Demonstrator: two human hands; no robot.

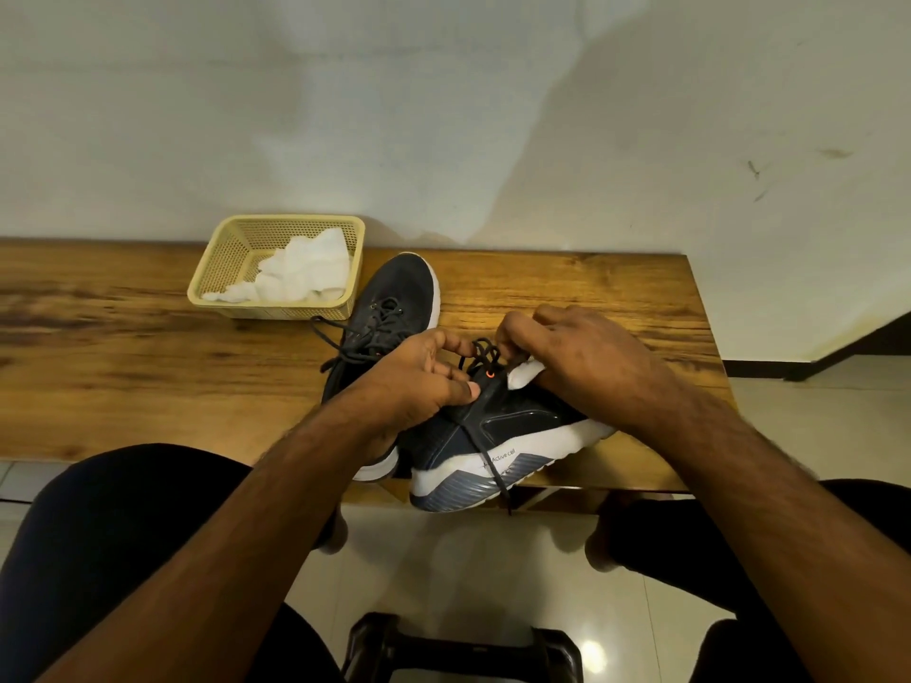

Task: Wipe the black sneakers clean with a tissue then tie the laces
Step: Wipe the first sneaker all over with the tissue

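basket (212, 283) holding tissues (300, 271), perhaps crumpled

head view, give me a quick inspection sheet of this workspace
surface: wooden table, standing against a pale wall.
job's things: near sneaker tipped on its side at the front edge, laces being worked; far sneaker behind it, laces loose; a tissue under the right hand.
clutter: yellow basket holding crumpled tissues.
grippers: left hand and right hand both pinch the laces.
cables: nothing seen.
surroundings: tiled floor; a dark stool below.
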